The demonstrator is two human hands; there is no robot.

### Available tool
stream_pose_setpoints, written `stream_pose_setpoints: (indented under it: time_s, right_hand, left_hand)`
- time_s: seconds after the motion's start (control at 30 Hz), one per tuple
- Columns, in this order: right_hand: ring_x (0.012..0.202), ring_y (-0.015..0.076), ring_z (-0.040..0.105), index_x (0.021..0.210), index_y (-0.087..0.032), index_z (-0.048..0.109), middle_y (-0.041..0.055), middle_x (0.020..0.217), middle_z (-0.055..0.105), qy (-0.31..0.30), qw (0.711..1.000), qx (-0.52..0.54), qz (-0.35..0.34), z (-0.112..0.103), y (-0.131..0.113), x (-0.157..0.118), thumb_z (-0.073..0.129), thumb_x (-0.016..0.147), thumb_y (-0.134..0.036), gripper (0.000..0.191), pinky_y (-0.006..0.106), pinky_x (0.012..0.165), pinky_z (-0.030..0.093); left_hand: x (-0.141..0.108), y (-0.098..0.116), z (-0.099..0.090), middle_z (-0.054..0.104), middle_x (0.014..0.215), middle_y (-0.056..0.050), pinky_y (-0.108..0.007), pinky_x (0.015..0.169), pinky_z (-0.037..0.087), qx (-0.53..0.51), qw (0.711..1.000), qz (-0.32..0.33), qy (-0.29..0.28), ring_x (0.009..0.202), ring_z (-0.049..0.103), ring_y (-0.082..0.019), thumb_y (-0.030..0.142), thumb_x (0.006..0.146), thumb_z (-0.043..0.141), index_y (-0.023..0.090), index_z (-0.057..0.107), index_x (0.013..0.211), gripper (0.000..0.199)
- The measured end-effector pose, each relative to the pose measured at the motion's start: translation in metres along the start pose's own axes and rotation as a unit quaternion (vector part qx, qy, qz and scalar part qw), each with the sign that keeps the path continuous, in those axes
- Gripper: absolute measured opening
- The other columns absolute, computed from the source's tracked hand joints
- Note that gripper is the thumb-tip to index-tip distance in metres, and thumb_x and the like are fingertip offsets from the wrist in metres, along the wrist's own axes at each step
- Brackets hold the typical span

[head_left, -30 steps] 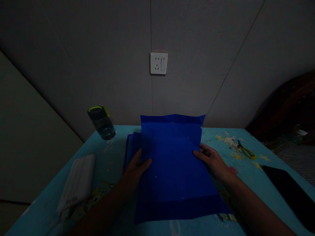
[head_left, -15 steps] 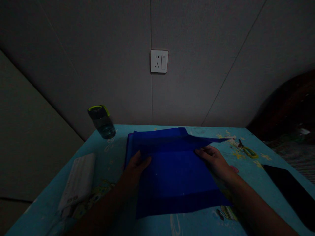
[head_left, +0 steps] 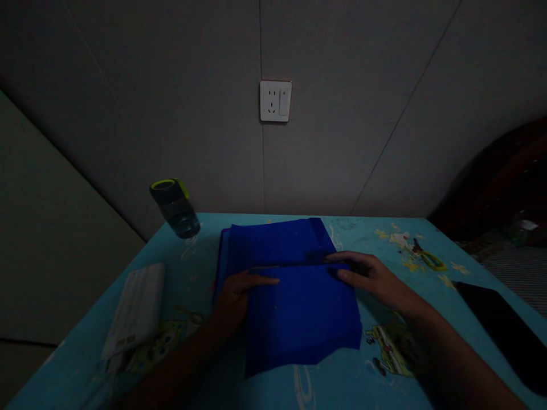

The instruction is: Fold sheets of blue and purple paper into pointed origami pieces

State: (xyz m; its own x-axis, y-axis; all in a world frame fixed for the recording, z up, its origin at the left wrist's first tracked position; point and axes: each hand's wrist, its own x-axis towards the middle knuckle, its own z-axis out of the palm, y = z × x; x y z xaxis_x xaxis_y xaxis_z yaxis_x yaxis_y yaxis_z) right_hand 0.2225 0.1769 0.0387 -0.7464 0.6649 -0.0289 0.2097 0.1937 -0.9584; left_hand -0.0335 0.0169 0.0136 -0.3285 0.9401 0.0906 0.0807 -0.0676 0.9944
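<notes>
Both hands hold a blue sheet of paper [head_left: 305,319] by its far edge, a straight edge like a fold. Its near edge is uneven and hangs toward me. At the left corner, my left hand [head_left: 239,293] pinches it, the thumb lying along the top. My right hand [head_left: 370,279] grips the right end, thumb on the near face and fingers stretched behind the edge. Just behind lies another blue sheet [head_left: 282,239], on top of a flat stack with a purple-blue edge [head_left: 220,265] showing at the left. The paper hides part of the stack.
A dark bottle with a yellow-green rim [head_left: 177,210] stands at the back left. Nearer lies a white block with a cable [head_left: 137,310]. Yellow-handled scissors [head_left: 431,260] and a black flat slab [head_left: 504,336] lie at the right. The patterned blue tablecloth [head_left: 205,393] meets a wall with a socket [head_left: 276,101].
The raised upper part of the blue paper has come down, and the held piece now looks smaller with a straight far edge. My right hand's fingers have extended leftward along that edge.
</notes>
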Motion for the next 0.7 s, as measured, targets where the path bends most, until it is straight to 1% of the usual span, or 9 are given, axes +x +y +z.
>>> stream_pose_setpoints:
  time_s: [0.1,0.17,0.27,0.33,0.43,0.47,0.53,0.63,0.7]
  right_hand:
    - [0.106,0.0275,0.063,0.115,-0.028,0.068,0.0061,0.12,0.068,-0.007,1.0,0.009,0.01,0.009,-0.003,-0.001,0.075,0.076,-0.036,0.041,0.043,0.089,0.053]
    - [0.1,0.0261,0.065,0.116,-0.028,0.068,0.0056,0.116,0.069,-0.005,1.0,0.005,0.018,0.012,-0.003,-0.001,0.076,0.075,-0.036,0.043,0.041,0.083,0.056]
    - [0.093,0.0237,0.068,0.111,-0.026,0.07,0.0044,0.108,0.072,0.009,1.0,-0.018,0.016,0.01,-0.001,-0.001,0.076,0.075,-0.036,0.038,0.039,0.079,0.058]
    - [0.089,0.0229,0.068,0.107,-0.025,0.071,0.0043,0.105,0.073,0.022,0.999,-0.039,0.012,0.007,0.002,0.0,0.076,0.075,-0.037,0.034,0.039,0.077,0.058]
    - [0.083,0.0224,0.069,0.104,-0.023,0.071,0.0044,0.099,0.074,0.049,0.997,-0.06,0.012,0.006,0.004,0.002,0.073,0.077,-0.038,0.031,0.038,0.074,0.059]
    - [0.082,0.0226,0.07,0.103,-0.023,0.071,0.0045,0.098,0.074,0.061,0.996,-0.063,0.01,0.007,0.004,0.003,0.073,0.077,-0.038,0.03,0.039,0.074,0.059]
    - [0.084,0.0233,0.07,0.102,-0.023,0.071,0.0048,0.098,0.074,0.087,0.994,-0.07,-0.001,0.01,0.003,0.004,0.073,0.077,-0.037,0.028,0.039,0.075,0.059]
    - [0.087,0.0244,0.069,0.101,-0.023,0.072,0.0059,0.101,0.074,0.12,0.988,-0.093,-0.032,0.016,0.002,0.004,0.071,0.078,-0.036,0.027,0.041,0.079,0.058]
    - [0.089,0.0248,0.069,0.102,-0.023,0.071,0.0065,0.101,0.074,0.135,0.983,-0.117,-0.052,0.019,0.002,0.004,0.069,0.079,-0.036,0.027,0.043,0.082,0.057]
  left_hand:
    - [-0.001,0.004,0.0,0.076,0.104,-0.003,-0.037,0.087,0.05,0.012,0.998,0.046,-0.042,0.096,0.068,-0.026,0.026,0.079,0.06,0.031,0.08,0.082,0.021]
    - [-0.003,0.004,0.0,0.075,0.108,-0.002,-0.037,0.092,0.048,0.014,0.997,0.051,-0.063,0.101,0.067,-0.026,0.028,0.082,0.059,0.031,0.079,0.09,0.022]
    - [-0.004,0.0,-0.001,0.071,0.116,-0.002,-0.037,0.098,0.044,-0.007,0.999,0.007,-0.033,0.109,0.063,-0.026,0.037,0.088,0.055,0.03,0.074,0.108,0.028]
    - [-0.003,-0.003,0.0,0.067,0.124,-0.004,-0.04,0.098,0.044,-0.082,0.996,-0.041,-0.012,0.112,0.062,-0.028,0.044,0.09,0.052,0.031,0.063,0.126,0.039]
    - [-0.001,-0.004,0.002,0.066,0.125,-0.009,-0.045,0.09,0.049,-0.223,0.969,-0.096,-0.051,0.107,0.065,-0.032,0.054,0.085,0.058,0.03,0.038,0.145,0.068]
    - [0.0,-0.004,0.003,0.066,0.125,-0.01,-0.046,0.089,0.05,-0.25,0.96,-0.108,-0.066,0.106,0.065,-0.033,0.055,0.081,0.062,0.03,0.034,0.147,0.076]
    - [-0.001,-0.003,0.004,0.064,0.128,-0.012,-0.045,0.091,0.05,-0.263,0.952,-0.141,-0.075,0.112,0.062,-0.034,0.051,0.075,0.071,0.027,0.039,0.144,0.08]
    - [-0.005,-0.003,0.004,0.063,0.129,-0.014,-0.044,0.095,0.048,-0.246,0.944,-0.216,-0.031,0.121,0.056,-0.036,0.05,0.068,0.077,0.02,0.052,0.133,0.076]
    - [-0.006,-0.004,0.003,0.065,0.126,-0.015,-0.045,0.095,0.049,-0.224,0.941,-0.252,0.006,0.121,0.055,-0.037,0.052,0.064,0.078,0.017,0.056,0.128,0.076]
